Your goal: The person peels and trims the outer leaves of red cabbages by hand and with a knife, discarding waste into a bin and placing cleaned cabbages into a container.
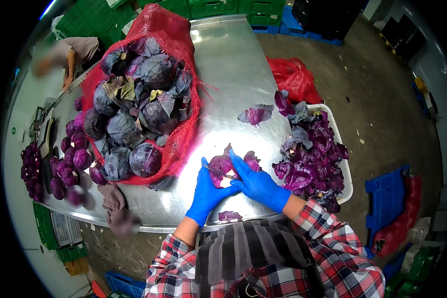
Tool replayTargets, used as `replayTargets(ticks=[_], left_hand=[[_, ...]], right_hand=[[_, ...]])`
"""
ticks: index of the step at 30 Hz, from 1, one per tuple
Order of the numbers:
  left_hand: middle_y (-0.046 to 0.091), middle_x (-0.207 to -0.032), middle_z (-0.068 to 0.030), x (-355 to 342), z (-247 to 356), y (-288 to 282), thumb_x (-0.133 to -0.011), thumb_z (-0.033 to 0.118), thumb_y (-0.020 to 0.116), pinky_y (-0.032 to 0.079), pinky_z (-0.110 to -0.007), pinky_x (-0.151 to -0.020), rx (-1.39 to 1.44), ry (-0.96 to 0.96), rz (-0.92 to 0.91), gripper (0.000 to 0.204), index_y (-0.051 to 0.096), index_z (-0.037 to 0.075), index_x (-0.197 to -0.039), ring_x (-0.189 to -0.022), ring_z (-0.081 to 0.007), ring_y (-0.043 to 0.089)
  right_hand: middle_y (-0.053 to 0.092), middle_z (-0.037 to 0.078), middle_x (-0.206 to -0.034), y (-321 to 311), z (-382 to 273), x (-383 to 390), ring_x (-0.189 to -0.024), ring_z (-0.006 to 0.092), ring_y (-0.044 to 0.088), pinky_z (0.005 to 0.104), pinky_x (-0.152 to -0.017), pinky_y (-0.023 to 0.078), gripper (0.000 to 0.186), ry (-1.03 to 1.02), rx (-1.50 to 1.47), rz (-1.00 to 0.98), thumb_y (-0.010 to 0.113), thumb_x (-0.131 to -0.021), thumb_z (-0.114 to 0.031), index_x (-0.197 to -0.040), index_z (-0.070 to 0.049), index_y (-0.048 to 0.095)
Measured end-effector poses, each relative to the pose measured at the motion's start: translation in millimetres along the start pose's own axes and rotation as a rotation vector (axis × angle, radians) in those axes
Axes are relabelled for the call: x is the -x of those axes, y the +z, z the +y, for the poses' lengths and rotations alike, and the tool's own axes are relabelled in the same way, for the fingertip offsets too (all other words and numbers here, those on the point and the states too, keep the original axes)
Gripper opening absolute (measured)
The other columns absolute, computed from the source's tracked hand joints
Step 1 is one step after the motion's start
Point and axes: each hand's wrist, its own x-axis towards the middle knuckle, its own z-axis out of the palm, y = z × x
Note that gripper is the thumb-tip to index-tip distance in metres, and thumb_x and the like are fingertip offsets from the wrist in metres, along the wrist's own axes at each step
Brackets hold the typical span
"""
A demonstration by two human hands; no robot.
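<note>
My L hand (206,192) cups a part-peeled cabbage (217,164), R hand (260,186) curled round a knife (220,172), prob.; peeled heads (82,159) at left, leafy ones (157,72) in red sack (164,25) remain.

Green crates (213,7) stand near a blue pallet (291,24).

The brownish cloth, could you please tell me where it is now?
In the head view, the brownish cloth lies at the near edge of the metal table, left of the left hand, near the red net sack.
</note>
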Motion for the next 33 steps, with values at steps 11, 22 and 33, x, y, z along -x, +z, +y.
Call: replayTargets(ticks=[11,22,33], left_hand=[[0.041,-0.13,-0.0279,-16.3,24.3,9.5,-0.061,0.048,0.083,0.04,-0.039,-0.099,-0.15,-0.099,0.029,0.12,0.016,-0.015,-0.138,-0.12,-0.0357,0.047],[0.044,-0.132,-0.0219,11.0,27.9,2.1,-0.057,0.036,0.088,0.039,-0.041,-0.1,-0.01,0.136,-0.018,0.12,0.015,-0.003,-0.144,-0.121,-0.0325,0.047],[0.041,-0.13,-0.0192,40.3,20.5,12.9,-0.062,0.035,0.086,0.037,-0.04,-0.102,-0.155,0.142,0.149,0.105,0.027,0.002,-0.143,-0.12,-0.032,0.044]], right_hand=[[0.065,0.023,-0.089,-14.6,40.4,-34.2,-0.088,0.0389,0.062,0.044,-0.081,0.048,0.053,0.08,-0.112,0.068,0.038,-0.095,-0.048,-0.114,-0.004,0.061],[0.066,0.02,-0.084,18.0,65.6,-59.8,-0.075,0.0346,0.065,0.0419,-0.071,0.051,0.026,0.282,-0.192,0.097,0.057,-0.079,-0.025,-0.093,-0.006,0.067],[0.064,0.02,-0.105,-17.2,8.6,-5.8,-0.096,0.0271,0.064,0.0331,-0.084,0.049,0.074,0.367,-0.508,-0.02,0.073,-0.075,-0.045,-0.13,-0.002,0.048]])
